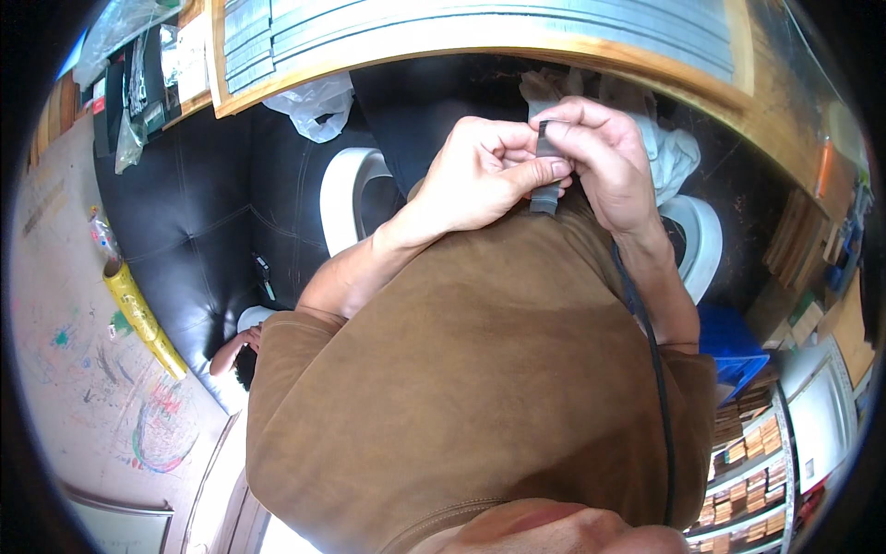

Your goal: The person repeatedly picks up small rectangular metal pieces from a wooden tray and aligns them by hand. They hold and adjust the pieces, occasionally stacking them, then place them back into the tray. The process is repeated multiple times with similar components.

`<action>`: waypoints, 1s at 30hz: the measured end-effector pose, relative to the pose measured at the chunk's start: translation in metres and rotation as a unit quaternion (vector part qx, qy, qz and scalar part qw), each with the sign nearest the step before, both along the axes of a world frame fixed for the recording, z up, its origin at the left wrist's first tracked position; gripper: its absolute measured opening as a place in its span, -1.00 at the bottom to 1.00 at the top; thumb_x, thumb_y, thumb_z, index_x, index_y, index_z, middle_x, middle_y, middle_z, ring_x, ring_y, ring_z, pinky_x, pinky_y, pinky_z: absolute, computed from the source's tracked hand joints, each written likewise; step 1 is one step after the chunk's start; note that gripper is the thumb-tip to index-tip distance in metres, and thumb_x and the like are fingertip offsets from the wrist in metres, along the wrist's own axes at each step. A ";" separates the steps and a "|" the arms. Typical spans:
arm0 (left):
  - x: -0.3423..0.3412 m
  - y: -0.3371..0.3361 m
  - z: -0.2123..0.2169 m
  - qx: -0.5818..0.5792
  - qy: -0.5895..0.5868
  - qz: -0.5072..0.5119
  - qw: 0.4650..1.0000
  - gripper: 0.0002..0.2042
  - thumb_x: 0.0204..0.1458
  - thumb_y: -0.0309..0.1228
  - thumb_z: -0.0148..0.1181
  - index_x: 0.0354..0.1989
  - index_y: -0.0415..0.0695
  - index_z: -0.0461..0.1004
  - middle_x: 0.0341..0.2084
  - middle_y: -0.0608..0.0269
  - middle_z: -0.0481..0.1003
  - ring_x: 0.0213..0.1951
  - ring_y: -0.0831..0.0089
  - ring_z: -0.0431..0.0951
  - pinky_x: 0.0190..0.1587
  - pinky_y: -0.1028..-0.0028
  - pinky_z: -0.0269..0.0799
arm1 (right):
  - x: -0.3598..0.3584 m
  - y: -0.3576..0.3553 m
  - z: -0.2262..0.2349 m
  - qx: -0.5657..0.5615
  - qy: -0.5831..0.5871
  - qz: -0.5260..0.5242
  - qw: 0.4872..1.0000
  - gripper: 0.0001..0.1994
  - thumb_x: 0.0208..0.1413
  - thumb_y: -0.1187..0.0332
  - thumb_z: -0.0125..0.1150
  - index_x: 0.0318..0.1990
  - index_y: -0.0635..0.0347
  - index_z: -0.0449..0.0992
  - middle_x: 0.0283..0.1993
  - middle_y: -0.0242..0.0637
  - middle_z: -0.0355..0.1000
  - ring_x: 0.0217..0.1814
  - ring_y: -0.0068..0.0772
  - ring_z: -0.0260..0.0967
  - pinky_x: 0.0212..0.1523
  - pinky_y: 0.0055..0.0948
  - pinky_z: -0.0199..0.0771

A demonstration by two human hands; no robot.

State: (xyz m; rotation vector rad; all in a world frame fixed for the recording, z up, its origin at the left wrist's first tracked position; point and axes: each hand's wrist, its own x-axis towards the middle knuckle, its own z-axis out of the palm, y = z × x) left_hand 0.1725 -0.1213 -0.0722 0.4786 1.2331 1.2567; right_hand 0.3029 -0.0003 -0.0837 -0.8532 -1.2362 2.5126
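Observation:
A short, flat dark-grey strip (544,199) is held in front of my chest, with its upper end dark and shiny. My left hand (480,175) pinches it from the left, thumb laid across its middle. From the right, my right hand (604,162) grips the upper part between thumb and fingers. Both hands touch each other around the strip, so its middle is partly hidden. I cannot make out what the strip is made of. Beyond the hands, long grey strips (498,23) lie in rows inside a wooden-edged tray (461,54).
White armrests (338,198) flank me. Plastic bags (318,103) hang below the tray's edge. A black padded surface (185,212) spreads left, near a yellow tube (143,314) and another person's arm (228,354). A blue bin (734,360) and shelves of wooden blocks (752,489) stand right.

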 end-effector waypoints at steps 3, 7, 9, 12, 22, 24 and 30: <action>0.002 -0.002 -0.001 0.013 0.031 0.018 0.999 -0.86 0.19 -0.45 0.34 -0.17 -0.27 0.67 -0.37 0.23 0.68 -0.34 0.64 0.61 -0.25 0.61 0.53 | 0.001 0.002 -0.001 0.038 0.020 -0.007 0.999 -0.85 0.28 0.44 0.17 -0.17 0.32 0.62 -0.37 -0.42 0.52 -0.48 -0.76 0.35 -0.49 -0.72 0.33; -0.001 -0.001 0.008 0.003 0.072 0.017 0.997 -0.86 0.20 -0.47 0.33 -0.16 -0.28 0.67 -0.36 0.22 0.68 -0.30 0.63 0.62 -0.22 0.61 0.55 | -0.001 -0.003 0.000 0.085 0.031 -0.033 0.995 -0.82 0.31 0.43 0.12 -0.15 0.33 0.63 -0.35 -0.41 0.52 -0.44 -0.76 0.35 -0.44 -0.72 0.34; -0.001 -0.002 0.006 0.007 0.084 0.014 0.996 -0.86 0.20 -0.48 0.32 -0.15 -0.28 0.67 -0.36 0.22 0.68 -0.29 0.63 0.63 -0.21 0.62 0.55 | 0.002 -0.002 -0.002 0.057 0.029 -0.032 0.997 -0.81 0.31 0.44 0.11 -0.14 0.33 0.63 -0.35 -0.41 0.53 -0.41 -0.76 0.36 -0.41 -0.72 0.35; 0.004 -0.006 -0.003 0.029 0.108 0.019 0.993 -0.86 0.21 -0.48 0.31 -0.15 -0.29 0.66 -0.35 0.22 0.68 -0.28 0.63 0.63 -0.21 0.62 0.55 | 0.002 -0.002 -0.005 0.056 0.019 -0.033 0.998 -0.81 0.30 0.46 0.10 -0.14 0.33 0.64 -0.36 -0.42 0.53 -0.40 -0.76 0.37 -0.39 -0.72 0.35; 0.004 0.000 0.005 0.006 0.061 0.027 0.998 -0.87 0.20 -0.47 0.32 -0.17 -0.27 0.66 -0.39 0.25 0.68 -0.35 0.67 0.60 -0.31 0.65 0.50 | 0.005 -0.003 -0.009 0.041 0.031 -0.043 0.998 -0.84 0.29 0.49 0.13 -0.15 0.32 0.64 -0.38 -0.43 0.53 -0.41 -0.75 0.39 -0.42 -0.71 0.41; 0.000 0.001 0.004 0.007 0.029 0.016 0.999 -0.87 0.20 -0.45 0.33 -0.18 -0.25 0.67 -0.40 0.26 0.68 -0.37 0.68 0.59 -0.33 0.66 0.48 | 0.004 -0.004 -0.006 0.030 0.027 -0.044 0.998 -0.84 0.31 0.45 0.16 -0.15 0.32 0.65 -0.38 -0.43 0.52 -0.43 -0.76 0.39 -0.44 -0.73 0.40; -0.018 0.006 0.010 -0.029 0.001 -0.076 0.997 -0.85 0.19 -0.41 0.33 -0.18 -0.24 0.66 -0.38 0.20 0.69 -0.37 0.58 0.66 -0.37 0.65 0.51 | 0.003 0.000 -0.004 0.120 0.014 -0.004 0.993 -0.83 0.30 0.43 0.26 -0.06 0.34 0.62 -0.35 -0.40 0.53 -0.42 -0.72 0.44 -0.45 -0.75 0.43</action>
